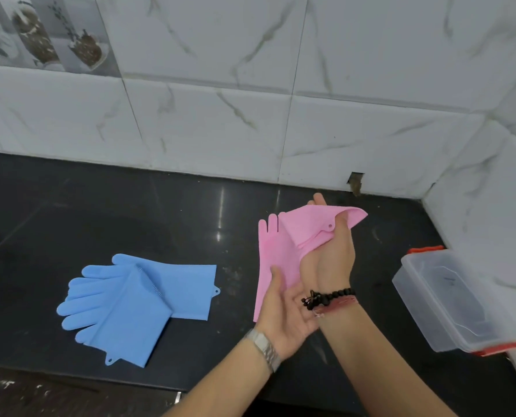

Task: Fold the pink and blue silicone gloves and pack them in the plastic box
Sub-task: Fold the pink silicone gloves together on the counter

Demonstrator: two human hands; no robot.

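Pink gloves (276, 254) running near-far, right hand (333, 254) gripping folded far cuff, left hand (283, 311) pinching near end, box (449, 299) sitting right.

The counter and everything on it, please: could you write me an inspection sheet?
Surface: dark glossy counter, some pale specks.
Job's things: pink gloves half folded in the hands; blue gloves lying flat, overlapping; plastic box open, nothing seen inside.
Clutter: nothing seen.
Grippers: left hand holds the pink gloves' lower edge; right hand pinches the folded cuff.
Cables: nothing seen.
Surroundings: marbled wall tiles, chipped gap at their base.
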